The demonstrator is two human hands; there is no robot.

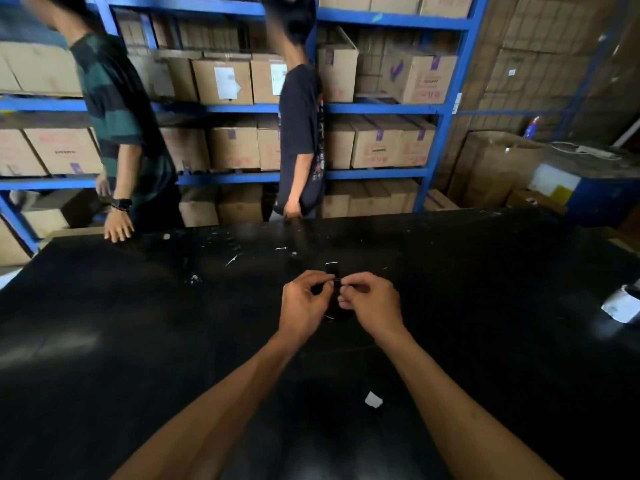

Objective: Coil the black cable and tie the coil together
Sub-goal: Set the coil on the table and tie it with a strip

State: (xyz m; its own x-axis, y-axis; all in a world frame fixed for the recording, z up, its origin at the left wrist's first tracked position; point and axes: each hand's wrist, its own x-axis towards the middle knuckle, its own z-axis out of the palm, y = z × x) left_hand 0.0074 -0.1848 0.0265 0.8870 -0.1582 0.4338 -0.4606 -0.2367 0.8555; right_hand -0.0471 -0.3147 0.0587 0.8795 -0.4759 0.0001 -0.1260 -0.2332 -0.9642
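Head view. At the centre of the frame we see the left hand [304, 306] and the right hand [372, 306] meeting over the black surface [138, 323]. Between them sits the small black cable [333, 271], bundled; its top pokes up above the fingers, and its lower loops show beneath. Each grip is narrow, pinched on the cable's middle. A white paper scrap [373, 400] lies lower down between the forearms. Blue shelves [381, 107] of cardboard boxes fill the upper frame.
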